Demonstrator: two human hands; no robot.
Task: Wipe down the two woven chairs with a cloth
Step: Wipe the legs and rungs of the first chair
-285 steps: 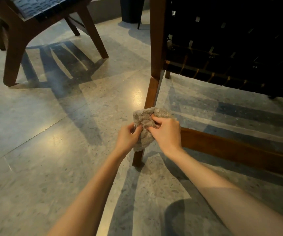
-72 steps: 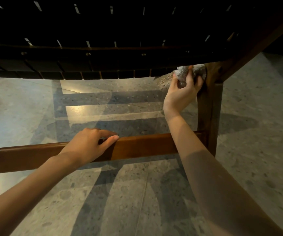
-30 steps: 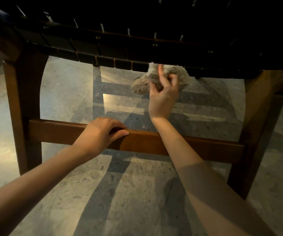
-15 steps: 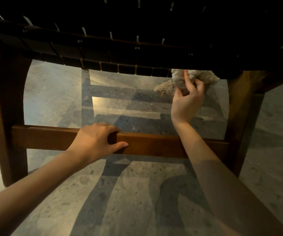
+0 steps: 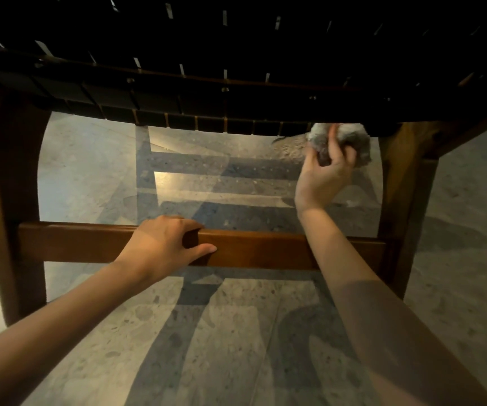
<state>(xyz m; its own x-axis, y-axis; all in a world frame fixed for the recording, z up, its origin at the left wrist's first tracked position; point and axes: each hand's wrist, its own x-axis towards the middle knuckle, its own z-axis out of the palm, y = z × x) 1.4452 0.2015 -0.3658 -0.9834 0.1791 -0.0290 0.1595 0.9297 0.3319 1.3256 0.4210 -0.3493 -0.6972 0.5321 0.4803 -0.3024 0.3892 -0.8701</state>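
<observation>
Head view, low beneath the chair (image 5: 224,95): right hand (image 5: 324,174) grips a bunched cloth (image 5: 346,140) and holds it up against the front edge of the woven seat (image 5: 265,39), just beside the right leg (image 5: 406,194); left hand (image 5: 163,247) is curled over the lower rail (image 5: 265,250), thumb on its front face.

Judged step: wiping the seat's underside edge. This is best done with the cloth spread flatter so more of it meets the straps; draw it along the edge in one line; the left hand braces the frame against the push.

Cloth: grey-beige, fluffy, wadded into a ball. Chair: dark interlaced straps with small gaps of light; brown wooden frame; stands on a speckled stone floor (image 5: 236,347); only one chair shows.
</observation>
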